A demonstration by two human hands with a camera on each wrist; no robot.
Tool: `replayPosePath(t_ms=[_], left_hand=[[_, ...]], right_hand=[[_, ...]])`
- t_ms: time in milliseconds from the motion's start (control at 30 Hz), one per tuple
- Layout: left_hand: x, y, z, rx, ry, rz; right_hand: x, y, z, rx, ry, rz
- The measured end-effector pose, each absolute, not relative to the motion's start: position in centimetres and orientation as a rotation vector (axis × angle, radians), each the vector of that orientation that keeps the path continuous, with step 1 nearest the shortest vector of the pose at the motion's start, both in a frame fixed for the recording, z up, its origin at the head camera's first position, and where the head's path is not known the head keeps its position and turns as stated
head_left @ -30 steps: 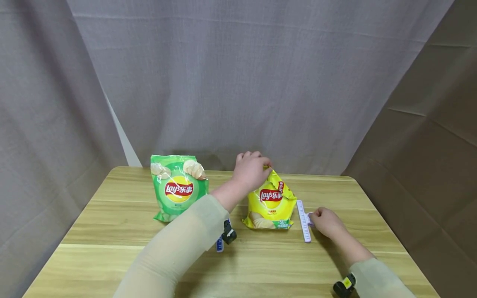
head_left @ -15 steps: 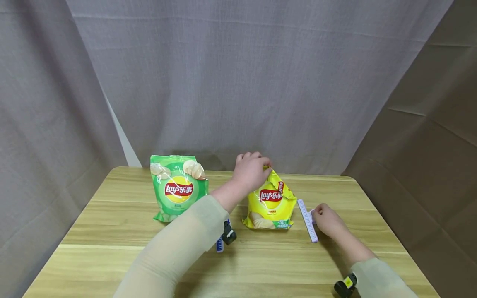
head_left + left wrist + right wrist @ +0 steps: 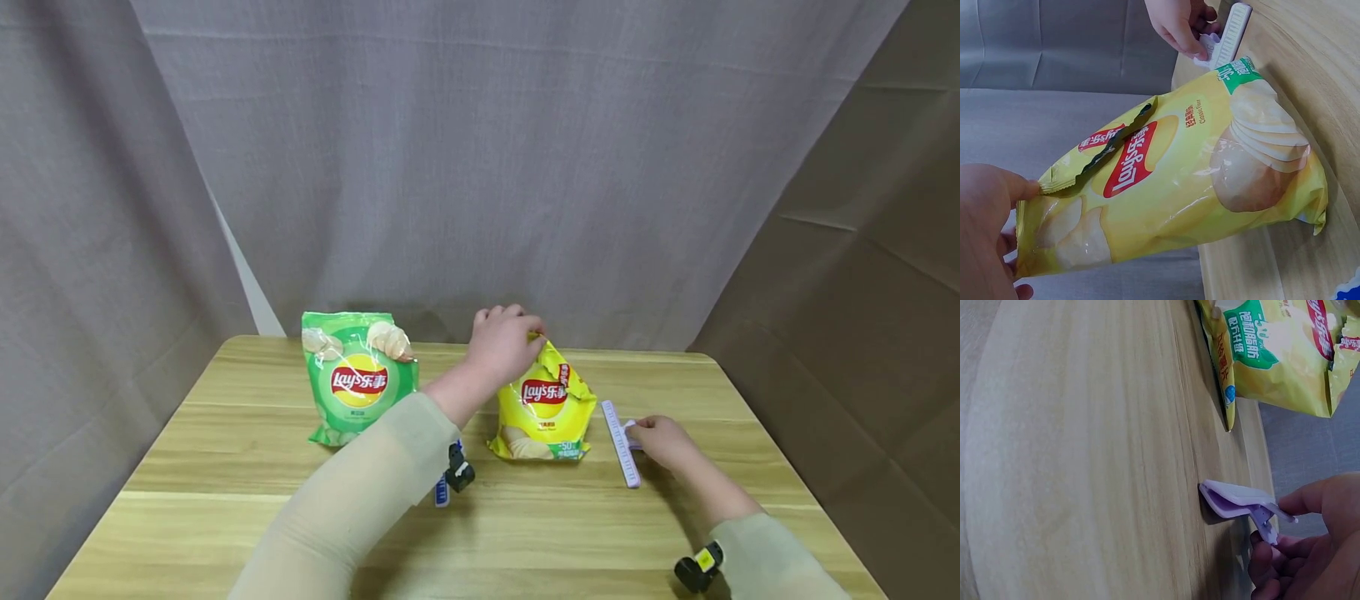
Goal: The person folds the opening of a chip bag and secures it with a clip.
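Observation:
My left hand pinches the top corner of a yellow Lay's chip bag. In the left wrist view the bag's upper edge is torn and folded over, with the thumb on the front. Right of the bag, my right hand holds a pale purple bag clip by its handles. Seen from the right wrist, the clip lies between thumb and fingers, its long jaws slightly parted, close over the wooden table.
A green Lay's chip bag stands at the left of the wooden table. A blue and white clip lies partly hidden under my left forearm. Grey curtains hang behind and at the sides.
The purple clip has turned slightly and its lower end has shifted right, with my right hand still at its handles. My left hand and the yellow bag have barely moved.

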State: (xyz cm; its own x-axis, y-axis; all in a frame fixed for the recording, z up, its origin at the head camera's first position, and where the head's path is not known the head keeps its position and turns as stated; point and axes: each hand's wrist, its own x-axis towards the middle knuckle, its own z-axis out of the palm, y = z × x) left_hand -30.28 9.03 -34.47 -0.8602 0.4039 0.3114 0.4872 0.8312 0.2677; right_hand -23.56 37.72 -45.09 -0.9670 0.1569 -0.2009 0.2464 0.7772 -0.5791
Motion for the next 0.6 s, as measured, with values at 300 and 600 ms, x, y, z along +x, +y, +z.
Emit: replayPosePath(t_ms=[300,600], left_hand=[[-30.2,8.91,-34.56,-0.69,-2.775,-0.486],[-30.11,8.87,-34.5,-0.699,-2.771,-0.496]], right_hand=[[-23.36,37.62,-45.01,0.311,2.783,-1.01],[-23.25,37.91,-44.67,0.324,2.736,-1.045]])
